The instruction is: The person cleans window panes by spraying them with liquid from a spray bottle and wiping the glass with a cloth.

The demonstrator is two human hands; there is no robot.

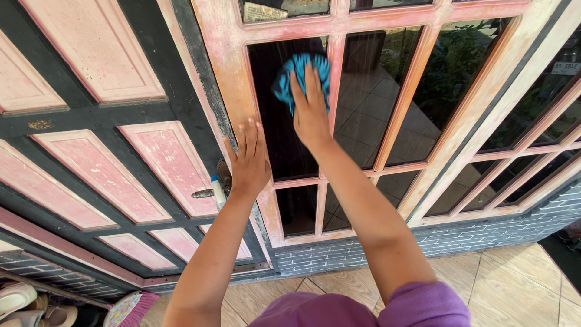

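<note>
Head view. The right hand (pixel 310 112) lies flat, fingers extended upward, pressing a blue cloth (pixel 301 75) against a dark glass pane (pixel 284 139) in the upper left section of the window frame (pixel 233 72). The cloth is bunched under and above the fingertips, touching the glass near the pane's top edge and close to the vertical bar on its right side. The hand does not clench the cloth; it holds it by palm and finger pressure against the glass.

The left hand (pixel 249 160) is open, fingers spread and pointing up, resting flat on the frame's pink left upright, just beside the pane's left edge. It holds nothing. It sits lower than the right hand and well below the cloth.

Key relation: the cloth lies directly above the right hand's palm, in line with the forearm, so the right hand is the nearer one. The pane's long axis runs vertically, with most of the uncovered glass extending below the cloth.

A door handle (pixel 206 192) projects from the panelled door (pixel 139 163) just left of the left wrist. Tiled floor (pixel 514 278) lies below.
</note>
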